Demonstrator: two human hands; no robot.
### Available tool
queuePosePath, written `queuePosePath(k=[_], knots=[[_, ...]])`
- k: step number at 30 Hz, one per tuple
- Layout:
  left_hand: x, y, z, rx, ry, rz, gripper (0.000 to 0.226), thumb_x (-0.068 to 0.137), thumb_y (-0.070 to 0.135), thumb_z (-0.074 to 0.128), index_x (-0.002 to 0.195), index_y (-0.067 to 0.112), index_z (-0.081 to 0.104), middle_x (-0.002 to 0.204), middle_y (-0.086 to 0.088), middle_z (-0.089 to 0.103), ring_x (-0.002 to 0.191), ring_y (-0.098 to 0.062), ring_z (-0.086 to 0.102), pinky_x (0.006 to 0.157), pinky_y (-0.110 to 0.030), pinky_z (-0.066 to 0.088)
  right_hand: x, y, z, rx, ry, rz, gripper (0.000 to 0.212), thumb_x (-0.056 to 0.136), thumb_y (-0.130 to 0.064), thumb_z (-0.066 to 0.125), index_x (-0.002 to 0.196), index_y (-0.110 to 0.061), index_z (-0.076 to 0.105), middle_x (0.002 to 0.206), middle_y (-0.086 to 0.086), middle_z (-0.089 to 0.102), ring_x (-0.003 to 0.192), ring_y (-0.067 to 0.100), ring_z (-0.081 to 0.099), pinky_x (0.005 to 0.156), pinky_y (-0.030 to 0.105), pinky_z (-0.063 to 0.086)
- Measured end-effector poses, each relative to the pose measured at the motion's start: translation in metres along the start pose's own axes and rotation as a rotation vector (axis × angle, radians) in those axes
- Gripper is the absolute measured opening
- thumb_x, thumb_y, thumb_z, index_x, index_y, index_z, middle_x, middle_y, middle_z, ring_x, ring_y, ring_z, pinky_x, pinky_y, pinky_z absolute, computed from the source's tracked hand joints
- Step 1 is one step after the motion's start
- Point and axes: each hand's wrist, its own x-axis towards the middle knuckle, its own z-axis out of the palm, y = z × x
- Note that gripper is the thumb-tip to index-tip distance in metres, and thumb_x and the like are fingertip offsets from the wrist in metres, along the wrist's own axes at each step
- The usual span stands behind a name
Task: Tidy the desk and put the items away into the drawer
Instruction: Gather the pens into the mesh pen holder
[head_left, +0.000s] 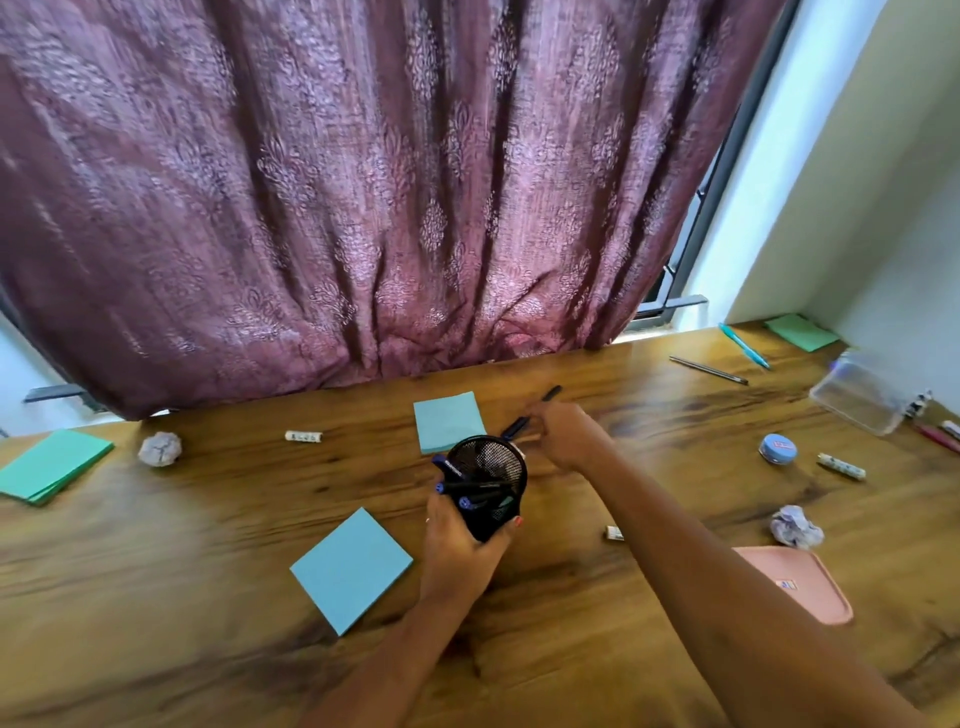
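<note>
My left hand (460, 551) grips a black mesh pen cup (488, 483), tilted away from me above the wooden desk (208, 545); several dark pens lie inside it. Just behind the cup, my right hand (563, 434) is closed on a dark pen (550, 393) that sticks out toward the curtain, with another dark pen (515, 427) beside its fingers. Two light blue paper pads lie nearby, one (448, 420) behind the cup and one (352, 569) to its front left.
Green paper stacks (49, 465) (800, 331), crumpled paper balls (160, 449) (795, 526), small white tubes (304, 436) (841, 466), a round blue tin (777, 448), a clear plastic box (857, 397), a teal pen (743, 345), a grey pencil (707, 370) and a pink pouch (805, 584) lie scattered. A curtain (363, 182) hangs behind.
</note>
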Motion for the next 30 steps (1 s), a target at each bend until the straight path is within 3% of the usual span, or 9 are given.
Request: queuePosePath(k=[5,11,14,18,20,22,24,26,30], knots=[[0.002,-0.002,0.003,0.004,-0.064,-0.006,0.073,0.069,0.040,0.081,0.127,0.014,0.045,0.115,0.009,0.048,0.112,-0.009,0.051,0.090,-0.015,0.041,0.020,0.001,0.019,-0.342,-0.124,-0.044,0.050,0.095,-0.015,0.047,0.140,-0.035,0.039,0.149,-0.002,0.034,0.129,0.034,0.040,0.101,0.051,0.043],[0.003,-0.001,0.003,-0.005,-0.054,0.008,0.080,0.064,0.051,0.076,0.127,0.012,0.046,0.115,0.009,0.050,0.110,-0.006,0.051,0.087,-0.007,0.037,0.019,0.009,0.035,-0.294,0.025,-0.091,0.041,0.094,-0.012,0.046,0.133,-0.024,0.046,0.142,0.003,0.038,0.120,0.035,0.047,0.094,0.047,0.048],[0.003,-0.003,0.003,0.001,-0.062,0.007,0.077,0.066,0.043,0.080,0.127,0.012,0.045,0.118,0.006,0.052,0.113,-0.008,0.052,0.089,-0.008,0.037,0.017,0.021,0.036,-0.266,0.058,-0.089,0.039,0.094,-0.010,0.046,0.132,-0.020,0.047,0.139,0.007,0.039,0.118,0.037,0.047,0.092,0.047,0.047],[0.004,-0.004,0.003,0.005,-0.070,0.011,0.078,0.068,0.042,0.080,0.130,0.015,0.041,0.124,0.003,0.054,0.116,-0.009,0.051,0.095,-0.021,0.042,0.008,0.013,0.022,0.006,0.357,-0.142,0.024,0.095,-0.010,0.041,0.115,-0.014,0.055,0.112,0.012,0.060,0.100,0.034,0.057,0.078,0.036,0.043],[0.004,-0.004,0.003,0.003,-0.076,0.003,0.078,0.068,0.044,0.079,0.130,0.016,0.040,0.125,0.004,0.054,0.117,-0.009,0.051,0.096,-0.024,0.044,-0.005,-0.007,0.007,0.275,0.596,-0.208,0.022,0.098,-0.023,0.039,0.105,-0.014,0.058,0.091,0.006,0.062,0.086,0.030,0.059,0.070,0.034,0.043],[0.003,-0.004,0.002,-0.009,-0.083,-0.001,0.078,0.067,0.048,0.078,0.129,0.018,0.040,0.124,0.005,0.054,0.116,-0.008,0.052,0.097,-0.028,0.047,-0.027,-0.032,-0.009,0.649,0.756,-0.238,0.020,0.101,-0.026,0.038,0.096,-0.025,0.057,0.077,-0.004,0.056,0.071,0.021,0.061,0.063,0.035,0.049],[0.003,-0.005,0.003,-0.018,-0.089,-0.002,0.078,0.066,0.050,0.076,0.129,0.018,0.041,0.123,0.006,0.055,0.116,-0.008,0.053,0.097,-0.029,0.048,-0.051,-0.051,-0.018,0.894,0.806,-0.254,0.024,0.102,-0.017,0.039,0.092,-0.031,0.055,0.074,-0.009,0.056,0.060,0.007,0.056,0.057,0.028,0.050],[0.003,-0.005,0.003,-0.012,-0.087,0.005,0.079,0.066,0.051,0.076,0.129,0.018,0.041,0.123,0.006,0.055,0.117,-0.009,0.053,0.097,-0.031,0.049,-0.071,-0.060,-0.017,0.930,0.785,-0.317,0.026,0.102,-0.013,0.039,0.092,-0.031,0.054,0.074,-0.010,0.056,0.058,0.001,0.052,0.056,0.024,0.048],[0.004,-0.005,0.002,-0.001,-0.086,0.010,0.084,0.064,0.056,0.073,0.132,0.020,0.039,0.126,0.007,0.055,0.119,-0.009,0.052,0.099,-0.035,0.048,-0.094,-0.059,-0.002,0.835,0.735,-0.402,0.021,0.101,-0.025,0.038,0.094,-0.036,0.054,0.079,0.001,0.056,0.065,0.011,0.054,0.061,0.039,0.050]])
